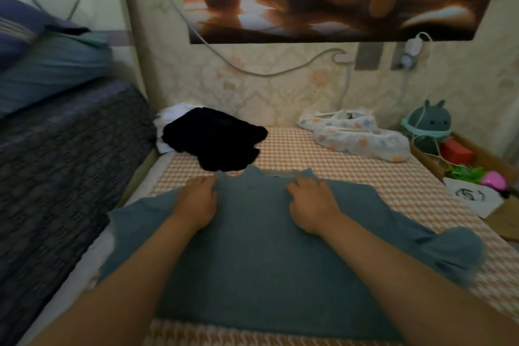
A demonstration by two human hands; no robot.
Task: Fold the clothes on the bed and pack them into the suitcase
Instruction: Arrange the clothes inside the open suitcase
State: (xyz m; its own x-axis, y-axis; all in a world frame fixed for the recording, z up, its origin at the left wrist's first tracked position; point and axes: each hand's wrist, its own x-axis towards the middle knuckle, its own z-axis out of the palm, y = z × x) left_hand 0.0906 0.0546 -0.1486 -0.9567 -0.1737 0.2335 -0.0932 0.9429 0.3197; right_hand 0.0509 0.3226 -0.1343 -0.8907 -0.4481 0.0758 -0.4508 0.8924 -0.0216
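The blue shirt point(252, 247) is lying flat on the checked bed point(351, 171) with both hands working near its collar. The left hand point(196, 199) and right hand point(311, 205) are curling their fingers into the fabric. Black clothes point(216, 137) are lying just beyond.

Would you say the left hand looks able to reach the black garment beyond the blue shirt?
Probably yes: the left hand rests on the blue shirt near its collar, and the black garment lies just past it, nothing between.
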